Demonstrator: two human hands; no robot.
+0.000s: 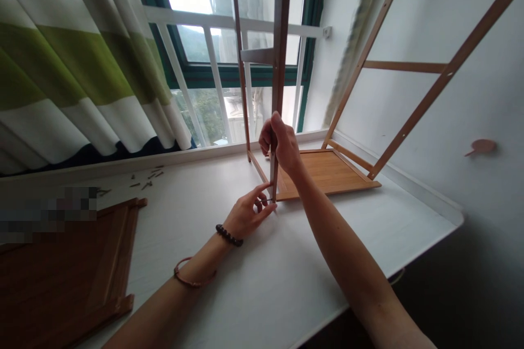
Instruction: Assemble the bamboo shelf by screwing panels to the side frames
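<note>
My right hand (284,142) wraps round an upright post of a wooden side frame (282,27), low down, thumb pointing up. At the foot of that post my left hand (248,210) pinches a thin dark screw (266,200) sideways against the wood. How deep the screw sits in its hole I cannot tell. A flat wooden shelf panel (327,169) lies between this frame and a second wooden side frame (405,67), which leans outward at the right. My right hand and forearm hide part of the panel.
Several loose screws (149,179) lie on the white tabletop (196,174) at the left. Another brown wooden panel (77,267) rests at the lower left. Behind stand a striped curtain (82,65) and a white window railing (221,20). The tabletop has a raised rim (434,196) at the right.
</note>
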